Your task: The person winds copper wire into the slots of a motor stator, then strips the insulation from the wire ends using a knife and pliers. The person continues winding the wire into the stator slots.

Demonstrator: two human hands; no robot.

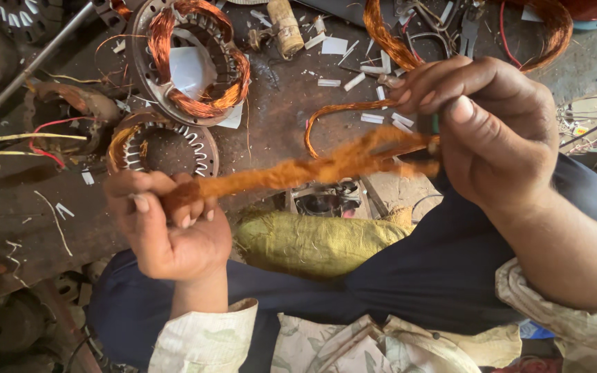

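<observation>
A twisted bundle of copper winding wire (298, 169) stretches between both hands. My left hand (167, 224) is closed around its lower left end. My right hand (492, 131) pinches the upper right end, where the bundle splits into loose copper loops (388, 41) that curve up and away. A dark green handle of some tool shows between the right fingers; I cannot tell what it is. My dark blue trouser legs and pale sleeves fill the bottom of the view.
A round motor stator (191, 59) with copper coils lies at upper left, a second stator (164, 148) with white slot liners below it. Red and yellow wires (43, 141), white paper scraps (333, 47), pliers (468, 27) and a green sack (312, 242) lie on the dirty floor.
</observation>
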